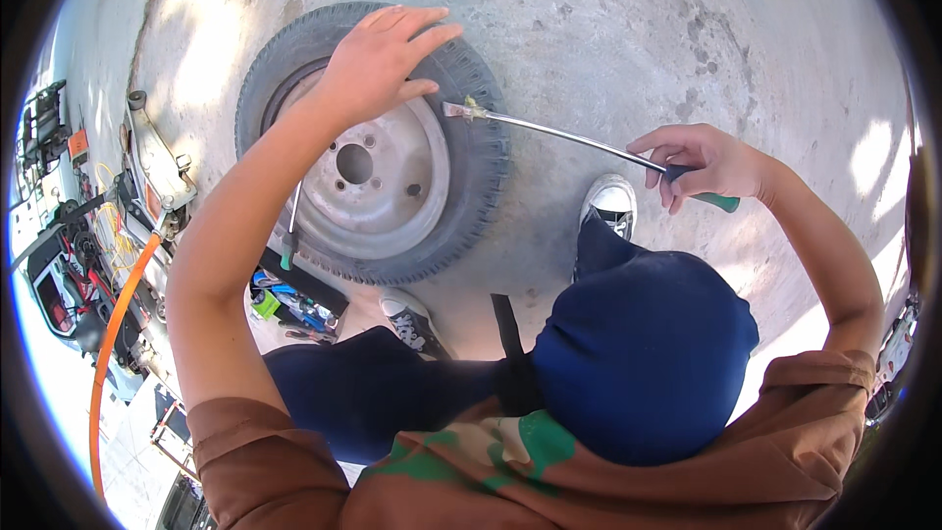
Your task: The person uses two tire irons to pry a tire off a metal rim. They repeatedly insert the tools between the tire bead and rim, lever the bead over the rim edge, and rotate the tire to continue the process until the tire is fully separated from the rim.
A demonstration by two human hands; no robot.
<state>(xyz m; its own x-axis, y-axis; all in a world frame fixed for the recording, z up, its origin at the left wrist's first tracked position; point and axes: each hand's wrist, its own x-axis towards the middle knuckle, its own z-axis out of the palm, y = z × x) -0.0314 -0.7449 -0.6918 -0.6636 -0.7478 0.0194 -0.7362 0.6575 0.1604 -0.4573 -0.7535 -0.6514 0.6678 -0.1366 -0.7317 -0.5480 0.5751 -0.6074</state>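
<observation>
A wheel (388, 221) with a black tyre (481, 177) and a pale steel rim lies flat on the ground ahead of me. My left hand (388, 54) is over the tyre's far side, fingers spread and holding nothing; I cannot tell if it touches the rubber. In my right hand (702, 167) is a long screwdriver (569, 136) with a black and green handle. Its shaft reaches left to the tyre's right side. A pale, flat, brush-like piece (459, 111) with a yellowish wrap sits at its tip. A second green-handled tool (288, 250) stands tilted at the rim's near left, partly hidden by my left forearm.
Near the wheel, an open box (329, 294) holds several hand tools. A floor jack (157, 157) stands at the left, beside an orange hose (116, 324) and cluttered equipment. My shoes (610, 198) are on the concrete floor (628, 29) close to the tyre.
</observation>
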